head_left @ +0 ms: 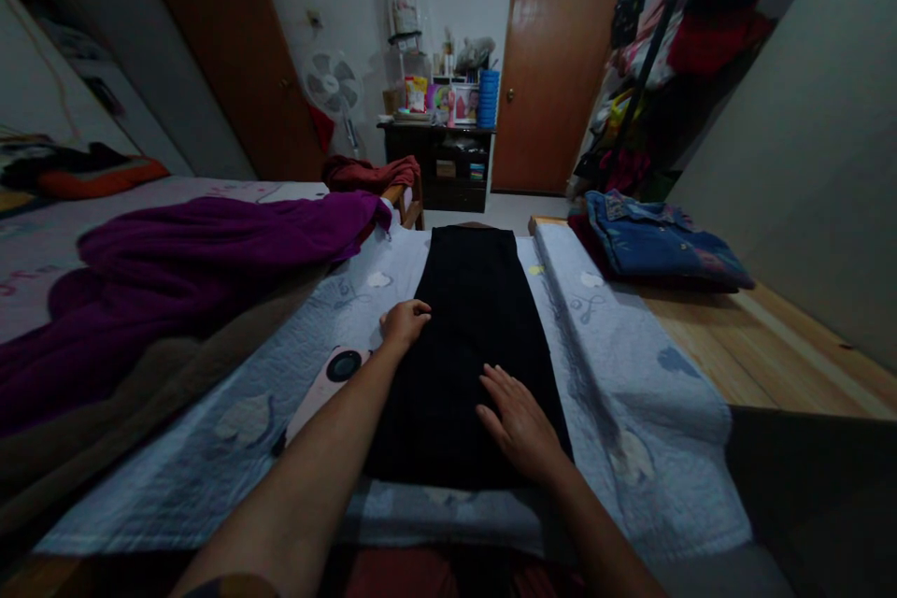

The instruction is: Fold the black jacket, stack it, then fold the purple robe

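A black garment [476, 318] lies flat and lengthwise on a pale blue quilted cover [651, 364]. My left hand [405, 322] is at the garment's left edge, its fingers drawn together there; whether cloth is between them cannot be made out. Palm down, my right hand [517, 422] rests on the lower right part of the black cloth with its fingers spread. A pink phone-like object with a round dark part [344, 365] lies left of the garment, partly hidden by my left forearm.
Purple cloth [210, 248] lies at the left, above a brown blanket [168, 364]. Folded blue clothes [659, 238] sit on a wooden surface [771, 346] at the right. Behind stand a fan [333, 82] and a dark shelf [438, 192].
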The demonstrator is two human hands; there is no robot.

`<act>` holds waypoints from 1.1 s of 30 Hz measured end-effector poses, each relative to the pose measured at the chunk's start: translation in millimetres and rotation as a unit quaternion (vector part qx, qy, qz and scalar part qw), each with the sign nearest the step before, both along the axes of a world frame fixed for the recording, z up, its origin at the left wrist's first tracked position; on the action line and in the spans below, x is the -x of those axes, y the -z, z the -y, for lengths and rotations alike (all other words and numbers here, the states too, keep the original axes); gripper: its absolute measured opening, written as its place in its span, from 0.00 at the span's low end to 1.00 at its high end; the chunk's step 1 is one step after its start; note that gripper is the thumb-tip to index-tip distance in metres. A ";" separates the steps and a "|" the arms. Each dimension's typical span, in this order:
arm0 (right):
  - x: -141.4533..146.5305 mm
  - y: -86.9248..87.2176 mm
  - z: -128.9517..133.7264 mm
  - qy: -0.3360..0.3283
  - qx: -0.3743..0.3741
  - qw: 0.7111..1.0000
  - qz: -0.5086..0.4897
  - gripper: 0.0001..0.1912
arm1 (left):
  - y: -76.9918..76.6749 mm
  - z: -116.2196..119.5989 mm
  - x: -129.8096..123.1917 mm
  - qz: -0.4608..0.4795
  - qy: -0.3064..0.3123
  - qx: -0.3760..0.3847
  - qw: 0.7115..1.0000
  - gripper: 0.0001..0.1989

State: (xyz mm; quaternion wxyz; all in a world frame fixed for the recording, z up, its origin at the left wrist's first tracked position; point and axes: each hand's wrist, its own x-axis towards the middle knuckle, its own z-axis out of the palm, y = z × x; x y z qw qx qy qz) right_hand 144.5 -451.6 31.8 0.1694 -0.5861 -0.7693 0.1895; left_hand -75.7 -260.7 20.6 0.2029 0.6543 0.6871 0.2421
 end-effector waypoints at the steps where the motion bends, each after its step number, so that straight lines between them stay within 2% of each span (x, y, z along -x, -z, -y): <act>1: -0.1 0.3 0.0 0.000 0.001 1.000 0.000 0.27 | -0.8 0.9 -1.2 -0.008 -0.001 -0.006 1.000 0.06; 6: 0.0 -0.2 -0.3 0.002 0.008 1.000 0.007 0.28 | -5.9 4.3 -8.0 -0.045 -0.004 -0.030 0.999 0.05; 11: 0.2 -1.7 -0.5 0.001 0.010 1.000 0.008 0.28 | -10.3 10.0 -5.3 -0.070 -0.062 -0.062 0.994 0.08; 14: 0.0 -1.8 -0.4 -0.002 0.004 1.000 0.002 0.27 | -14.2 14.9 3.8 -0.082 -0.090 -0.090 0.988 0.08; 18: -0.5 -1.0 -0.2 -0.004 0.001 1.000 -0.002 0.27 | -20.5 19.2 19.7 -0.088 -0.095 -0.109 0.985 0.07; 26: -0.7 3.9 -0.6 -0.003 -0.009 1.000 0.001 0.28 | -21.8 21.0 52.1 -0.134 -0.151 -0.078 0.976 0.13; 29: -0.9 5.0 -1.0 -0.006 -0.019 1.000 -0.003 0.27 | -22.7 26.9 58.6 -0.159 -0.142 -0.065 0.975 0.16; 33: -0.9 4.2 -1.1 -0.006 -0.021 1.000 -0.008 0.27 | -30.4 41.3 60.0 -0.195 -0.098 -0.060 0.974 0.21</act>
